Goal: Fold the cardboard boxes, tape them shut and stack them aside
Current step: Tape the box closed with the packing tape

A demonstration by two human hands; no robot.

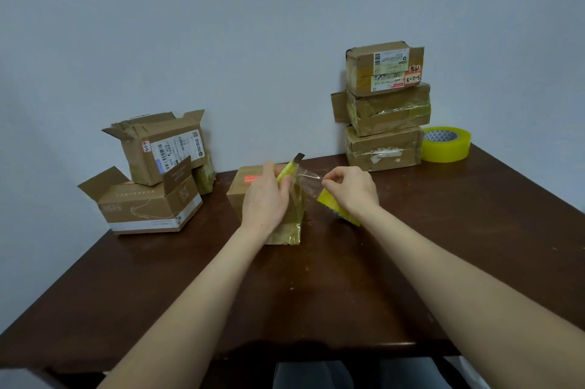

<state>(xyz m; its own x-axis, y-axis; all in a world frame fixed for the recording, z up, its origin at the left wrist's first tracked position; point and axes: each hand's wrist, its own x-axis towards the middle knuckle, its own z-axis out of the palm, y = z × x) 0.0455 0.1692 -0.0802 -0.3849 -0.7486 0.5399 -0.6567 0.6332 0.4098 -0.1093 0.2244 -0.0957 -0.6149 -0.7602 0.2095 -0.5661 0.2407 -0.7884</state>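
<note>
Both hands were at the box (238, 190) mid-table (316, 287), left hand (264, 198) gripping the cutter (286, 170) just left of the tape strip (305, 181), which ran sideways to the right hand (351, 189) pinching it.

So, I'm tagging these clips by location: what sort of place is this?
Likely a small room used as a makeshift parcel-packing spot, not a warehouse: one dark wooden table against a bare wall, worn cardboard boxes with shipping labels, some taped and stacked, and a roll of yellow tape.
</note>
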